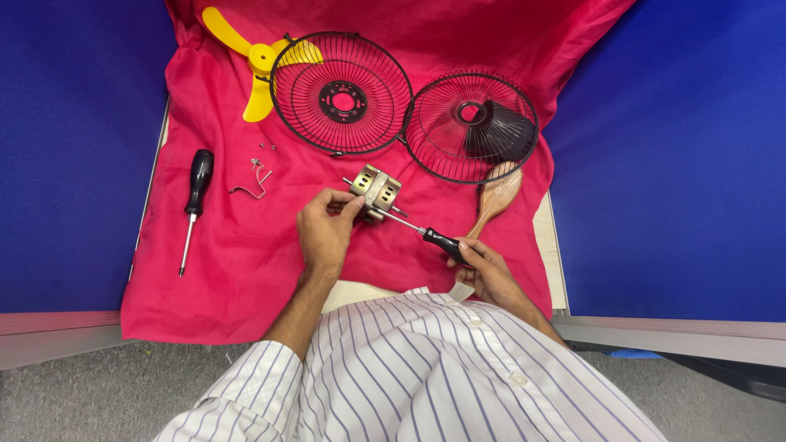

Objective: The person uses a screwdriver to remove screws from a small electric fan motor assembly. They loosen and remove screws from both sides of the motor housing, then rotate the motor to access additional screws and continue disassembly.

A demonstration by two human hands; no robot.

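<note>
Nearest the body, the right hand (483, 266) was closed around the black handle of a screwdriver (426, 233), whose shaft ran up and to the left, its tip meeting the small metal fan motor (376, 190). The left hand (325, 229) was the nearer one to that motor, its fingers pinched on the near left side. Beyond lay two black wire fan guards (342, 94) on the red cloth (221, 270).
</note>
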